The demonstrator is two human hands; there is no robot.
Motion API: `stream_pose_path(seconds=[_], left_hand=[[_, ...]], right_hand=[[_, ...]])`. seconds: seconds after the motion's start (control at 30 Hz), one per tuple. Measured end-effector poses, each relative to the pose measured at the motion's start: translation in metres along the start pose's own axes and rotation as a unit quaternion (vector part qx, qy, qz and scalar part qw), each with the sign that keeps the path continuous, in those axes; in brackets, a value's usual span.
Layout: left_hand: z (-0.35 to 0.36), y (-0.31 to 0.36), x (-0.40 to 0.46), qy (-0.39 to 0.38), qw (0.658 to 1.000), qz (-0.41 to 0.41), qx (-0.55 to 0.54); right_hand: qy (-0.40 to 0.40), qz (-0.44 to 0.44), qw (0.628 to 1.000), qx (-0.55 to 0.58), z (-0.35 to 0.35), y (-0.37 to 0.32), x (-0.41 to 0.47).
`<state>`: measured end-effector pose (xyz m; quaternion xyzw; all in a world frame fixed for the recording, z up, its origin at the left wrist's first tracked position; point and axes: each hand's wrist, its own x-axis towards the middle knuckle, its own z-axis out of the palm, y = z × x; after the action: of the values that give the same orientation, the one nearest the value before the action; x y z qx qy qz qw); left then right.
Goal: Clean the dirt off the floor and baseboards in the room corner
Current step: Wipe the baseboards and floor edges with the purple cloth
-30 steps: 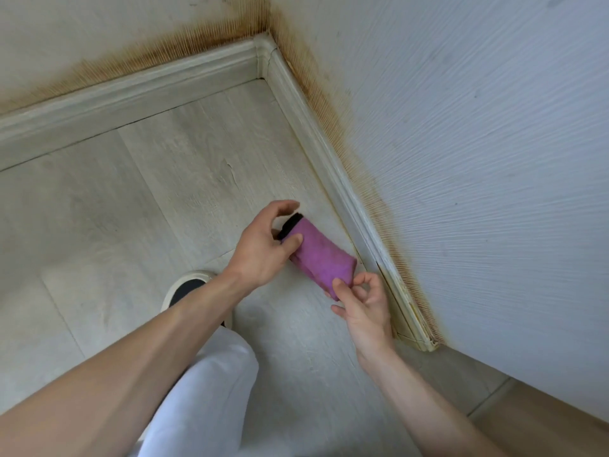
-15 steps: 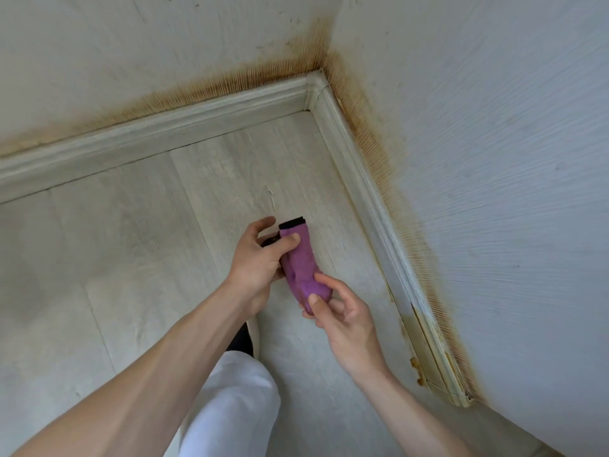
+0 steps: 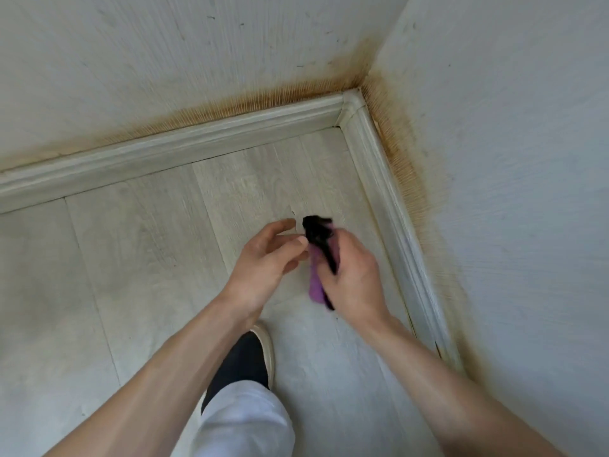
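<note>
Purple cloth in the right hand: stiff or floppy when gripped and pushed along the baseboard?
Probably floppy: the purple cloth bunches inside the right hand and its lower end hangs free. Likely light, since curled fingers alone hold it. Its black edge looks blurred, so stiffness there is unclear. The left hand sits beside it.

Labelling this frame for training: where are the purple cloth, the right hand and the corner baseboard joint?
purple cloth [image 3: 314,285]: head view, lower purple fold.
right hand [image 3: 354,278]: head view, back of hand.
corner baseboard joint [image 3: 350,108]: head view, corner piece.
</note>
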<state>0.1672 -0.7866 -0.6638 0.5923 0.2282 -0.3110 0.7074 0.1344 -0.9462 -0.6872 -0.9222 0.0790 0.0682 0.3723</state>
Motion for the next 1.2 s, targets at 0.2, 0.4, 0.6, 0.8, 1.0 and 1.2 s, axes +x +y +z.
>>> stream_pose_path(seconds=[0.2,0.4,0.6,0.8,1.0,1.2], left_hand=[[-0.031,0.001,0.0,0.053,0.997,-0.004,0.062],[-0.042,-0.005,-0.005,0.053,0.996,-0.016,0.075],[-0.034,0.002,-0.007,0.036,0.996,-0.012,0.076],[-0.023,0.007,-0.007,0.019,0.998,-0.008,0.056],[-0.032,0.001,-0.014,0.026,0.998,0.001,0.058],[-0.04,-0.002,-0.016,0.041,0.997,-0.009,0.062]], right_hand=[[0.007,-0.101,0.964,-0.247,-0.042,-0.016,0.141],[-0.079,-0.154,0.81,-0.56,-0.026,-0.032,0.199],[-0.132,-0.156,0.714,-0.67,-0.011,-0.002,0.149],[-0.268,-0.005,0.766,-0.585,-0.046,0.005,0.016],[-0.126,-0.096,0.804,-0.573,-0.042,-0.039,0.136],[-0.185,-0.107,0.722,-0.659,-0.023,0.003,0.103]])
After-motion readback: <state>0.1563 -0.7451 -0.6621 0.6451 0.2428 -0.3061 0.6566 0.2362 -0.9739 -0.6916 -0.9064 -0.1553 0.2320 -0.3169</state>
